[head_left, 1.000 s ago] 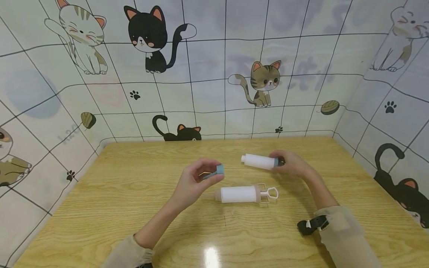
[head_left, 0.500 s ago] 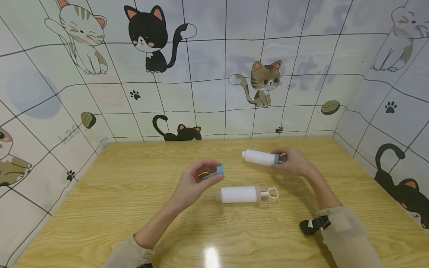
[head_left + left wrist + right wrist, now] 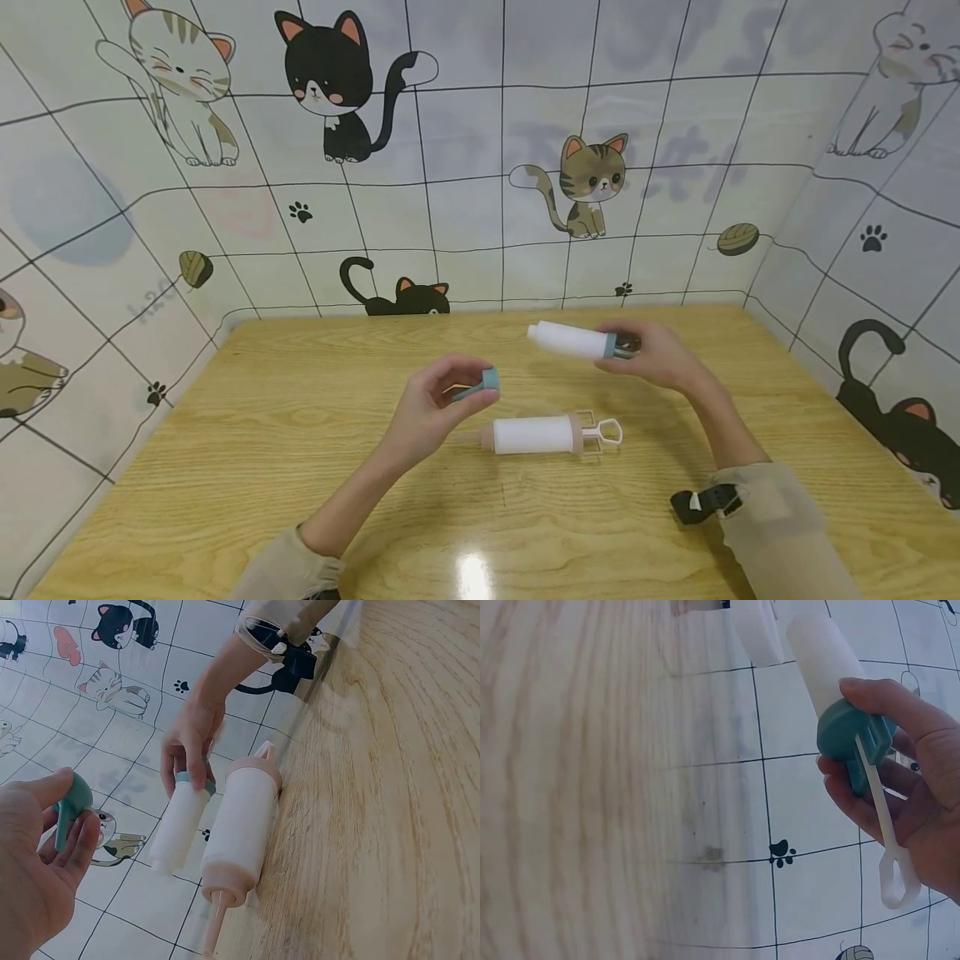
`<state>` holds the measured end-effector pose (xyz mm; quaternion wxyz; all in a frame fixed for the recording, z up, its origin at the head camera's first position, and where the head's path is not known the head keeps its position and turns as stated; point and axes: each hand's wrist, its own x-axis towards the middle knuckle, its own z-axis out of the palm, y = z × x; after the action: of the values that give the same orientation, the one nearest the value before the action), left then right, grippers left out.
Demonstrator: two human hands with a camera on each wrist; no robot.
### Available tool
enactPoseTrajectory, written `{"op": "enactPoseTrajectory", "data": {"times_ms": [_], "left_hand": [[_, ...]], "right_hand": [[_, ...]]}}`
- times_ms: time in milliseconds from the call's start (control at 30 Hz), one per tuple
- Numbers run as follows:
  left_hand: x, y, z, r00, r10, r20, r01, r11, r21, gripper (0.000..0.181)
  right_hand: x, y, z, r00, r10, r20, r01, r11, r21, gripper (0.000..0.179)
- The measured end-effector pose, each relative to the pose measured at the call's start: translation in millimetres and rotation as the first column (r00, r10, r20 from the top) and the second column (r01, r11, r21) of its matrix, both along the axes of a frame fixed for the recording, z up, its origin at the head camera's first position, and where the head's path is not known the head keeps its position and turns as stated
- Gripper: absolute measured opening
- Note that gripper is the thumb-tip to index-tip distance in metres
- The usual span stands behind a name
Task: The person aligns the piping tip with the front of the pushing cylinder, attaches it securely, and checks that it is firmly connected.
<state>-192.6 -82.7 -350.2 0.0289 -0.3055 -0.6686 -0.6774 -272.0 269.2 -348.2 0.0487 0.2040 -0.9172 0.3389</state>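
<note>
My left hand (image 3: 427,417) pinches a small teal nozzle cap (image 3: 491,380) between thumb and fingers, its thin spout pointing back toward the palm. In the left wrist view the nozzle cap (image 3: 77,796) shows a rounded body. Farther right, my right hand (image 3: 660,358) grips a white-barrelled syringe (image 3: 572,340) by its teal collar (image 3: 844,731), held above the table with the white tip toward the left. A white plunger rod (image 3: 877,791) with a loop end runs back beside the right palm. Below both hands, a second syringe (image 3: 532,436) with beige ends lies on the table.
The wood-grain table (image 3: 300,467) is backed and flanked by a cat-printed tiled sheet (image 3: 465,167). On the right forearm sits a black strap (image 3: 701,504) over the sleeve. The lying syringe's handle loop (image 3: 611,432) points right and its thin nozzle (image 3: 215,922) points left.
My right hand has raised the white syringe off the table and brought it slightly left. The left hand with the nozzle cap and the lying syringe stay in place.
</note>
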Motion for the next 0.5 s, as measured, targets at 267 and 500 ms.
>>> {"op": "enactPoseTrajectory", "data": {"times_ms": [267, 500], "left_hand": [[-0.8, -0.1, -0.2, 1.0, 0.007, -0.002, -0.007, 1.0, 0.0, 0.03], [-2.3, -0.2, -2.1, 1.0, 0.005, -0.007, -0.005, 1.0, 0.006, 0.03]], "right_hand": [[6.3, -9.6, 11.0, 0.999, 0.021, -0.034, -0.02, 0.999, 0.036, 0.052], [11.7, -22.1, 18.2, 0.984, 0.106, -0.146, -0.098, 0.993, 0.059, 0.043]]}}
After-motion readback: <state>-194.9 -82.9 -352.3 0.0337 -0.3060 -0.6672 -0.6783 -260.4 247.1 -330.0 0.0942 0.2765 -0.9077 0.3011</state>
